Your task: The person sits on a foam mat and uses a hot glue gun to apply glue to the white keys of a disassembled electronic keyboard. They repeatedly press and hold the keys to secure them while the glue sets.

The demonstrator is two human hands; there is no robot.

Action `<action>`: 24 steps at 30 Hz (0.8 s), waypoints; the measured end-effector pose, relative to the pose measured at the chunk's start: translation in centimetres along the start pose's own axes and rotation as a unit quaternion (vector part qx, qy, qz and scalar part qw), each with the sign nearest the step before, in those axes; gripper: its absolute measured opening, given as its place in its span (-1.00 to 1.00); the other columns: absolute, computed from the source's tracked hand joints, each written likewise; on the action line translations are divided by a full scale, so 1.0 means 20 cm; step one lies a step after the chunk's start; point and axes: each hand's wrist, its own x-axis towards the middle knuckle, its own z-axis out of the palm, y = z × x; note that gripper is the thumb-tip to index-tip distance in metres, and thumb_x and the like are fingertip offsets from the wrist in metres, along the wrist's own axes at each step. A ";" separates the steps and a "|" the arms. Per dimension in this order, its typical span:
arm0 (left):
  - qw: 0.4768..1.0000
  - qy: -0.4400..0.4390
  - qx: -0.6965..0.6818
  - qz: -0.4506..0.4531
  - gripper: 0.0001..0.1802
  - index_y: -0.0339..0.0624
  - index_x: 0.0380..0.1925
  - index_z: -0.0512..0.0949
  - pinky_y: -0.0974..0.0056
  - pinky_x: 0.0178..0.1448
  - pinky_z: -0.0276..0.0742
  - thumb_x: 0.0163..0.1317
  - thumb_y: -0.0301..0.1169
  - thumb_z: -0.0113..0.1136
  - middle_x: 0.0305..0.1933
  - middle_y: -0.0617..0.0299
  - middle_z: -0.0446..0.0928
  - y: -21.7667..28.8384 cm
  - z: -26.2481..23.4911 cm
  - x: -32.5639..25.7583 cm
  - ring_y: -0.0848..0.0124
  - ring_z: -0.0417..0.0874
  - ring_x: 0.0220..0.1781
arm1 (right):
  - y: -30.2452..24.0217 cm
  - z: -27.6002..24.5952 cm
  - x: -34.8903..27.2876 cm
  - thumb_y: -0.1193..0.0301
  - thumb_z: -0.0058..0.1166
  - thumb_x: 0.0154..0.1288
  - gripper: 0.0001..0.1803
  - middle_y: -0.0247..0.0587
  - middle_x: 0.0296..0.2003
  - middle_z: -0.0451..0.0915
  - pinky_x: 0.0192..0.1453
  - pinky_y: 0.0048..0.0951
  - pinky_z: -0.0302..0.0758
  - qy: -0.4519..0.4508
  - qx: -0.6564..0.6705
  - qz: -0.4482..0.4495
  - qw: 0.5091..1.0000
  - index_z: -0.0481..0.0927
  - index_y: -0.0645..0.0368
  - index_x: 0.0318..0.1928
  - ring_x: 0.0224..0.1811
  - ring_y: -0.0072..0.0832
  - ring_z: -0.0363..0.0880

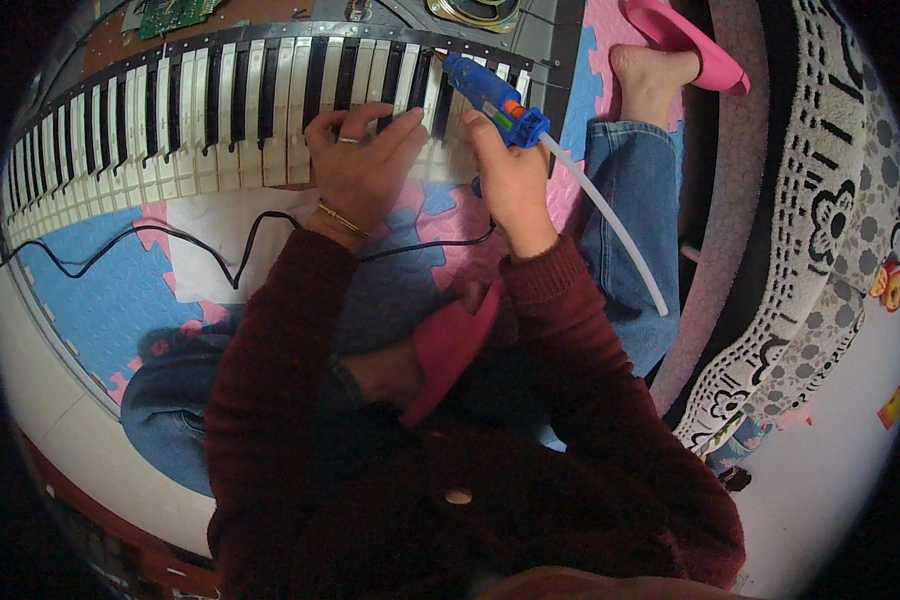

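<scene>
The bared keyboard [275,110] of an electronic piano, with long white and black keys, curves across the top. My left hand [365,165] rests on its keys right of the middle, fingers bent and a little apart, holding nothing. In my right hand [515,175] is a blue hot glue gun [485,90], its nozzle touching or just above the back ends of the keys near the right end. A long white glue stick [615,225] sticks out of its rear. The grip and trigger are mostly hidden by my fingers.
A black cord [130,230] runs over the blue and pink foam mat [90,300] and a white sheet [215,240]. Behind the keys lie a green circuit board [175,15] and a speaker [475,10]. Patterned fabric [810,230] hangs at right. My legs flank the work.
</scene>
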 end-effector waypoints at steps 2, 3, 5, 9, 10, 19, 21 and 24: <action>1.000 0.003 0.000 0.000 -0.77 0.14 -0.25 0.66 0.03 0.16 0.25 0.03 -0.38 0.25 0.03 0.60 0.64 0.00 0.00 0.00 0.45 0.61 0.05 | 0.00 0.00 0.00 0.19 0.28 0.29 -0.62 -0.30 -0.52 0.62 -0.35 -0.42 0.50 -0.004 -0.018 -0.009 1.000 0.67 0.33 -0.27 -0.48 -0.58 0.54; 1.000 0.005 0.002 0.000 -0.77 0.14 -0.25 0.66 0.04 0.16 0.25 0.03 -0.38 0.25 0.03 0.60 0.64 0.00 0.00 0.00 0.45 0.61 0.04 | 0.00 0.00 0.00 0.19 0.28 0.28 -0.63 -0.30 -0.52 0.62 -0.36 -0.42 0.49 -0.001 -0.033 -0.003 0.999 0.67 0.34 -0.28 -0.48 -0.58 0.54; 1.000 0.004 -0.001 0.001 -0.77 0.13 -0.26 0.66 0.04 0.16 0.25 0.03 -0.38 0.25 0.02 0.59 0.65 0.00 0.00 0.01 0.45 0.61 0.04 | -0.01 0.00 0.00 0.21 0.27 0.28 -0.63 -0.30 -0.53 0.62 -0.36 -0.43 0.49 -0.010 -0.017 -0.015 1.000 0.67 0.35 -0.28 -0.48 -0.59 0.54; 1.000 -0.008 -0.004 -0.004 -0.78 0.13 -0.26 0.66 0.04 0.16 0.26 0.03 -0.39 0.26 0.02 0.58 0.65 0.00 -0.01 0.00 0.45 0.61 0.04 | -0.03 0.00 0.00 0.23 0.26 0.28 -0.65 -0.31 -0.53 0.61 -0.37 -0.44 0.48 -0.012 -0.024 -0.003 1.000 0.67 0.35 -0.28 -0.49 -0.60 0.52; 1.000 -0.005 -0.007 -0.004 -0.78 0.13 -0.27 0.66 0.04 0.17 0.26 0.03 -0.39 0.26 0.02 0.58 0.65 0.00 -0.01 0.00 0.44 0.61 0.04 | -0.03 0.01 0.01 0.24 0.26 0.28 -0.66 -0.32 -0.54 0.60 -0.38 -0.43 0.48 -0.012 -0.025 -0.016 0.999 0.67 0.35 -0.28 -0.50 -0.60 0.51; 1.000 -0.003 -0.011 -0.003 -0.77 0.13 -0.27 0.66 0.03 0.18 0.25 0.02 -0.39 0.26 0.03 0.57 0.65 0.00 -0.01 0.00 0.44 0.62 0.04 | -0.01 0.02 0.03 0.22 0.25 0.28 -0.66 -0.33 -0.61 0.55 -0.43 -0.40 0.45 0.003 -0.022 -0.031 0.999 0.66 0.32 -0.34 -0.56 -0.58 0.46; 1.000 0.001 -0.005 -0.001 -0.77 0.13 -0.27 0.66 0.03 0.18 0.25 0.02 -0.39 0.26 0.03 0.57 0.65 0.00 -0.01 0.00 0.44 0.62 0.04 | 0.00 0.02 0.03 0.22 0.25 0.28 -0.66 -0.33 -0.61 0.54 -0.43 -0.40 0.45 0.011 -0.029 -0.019 0.999 0.66 0.32 -0.35 -0.56 -0.58 0.46; 1.000 -0.003 -0.005 -0.004 -0.77 0.13 -0.26 0.66 0.02 0.17 0.25 0.03 -0.39 0.25 0.03 0.58 0.65 0.00 0.00 0.00 0.44 0.61 0.04 | 0.01 0.00 0.02 0.22 0.26 0.28 -0.66 -0.32 -0.62 0.55 -0.43 -0.39 0.46 0.008 -0.034 -0.019 0.999 0.66 0.32 -0.35 -0.57 -0.57 0.47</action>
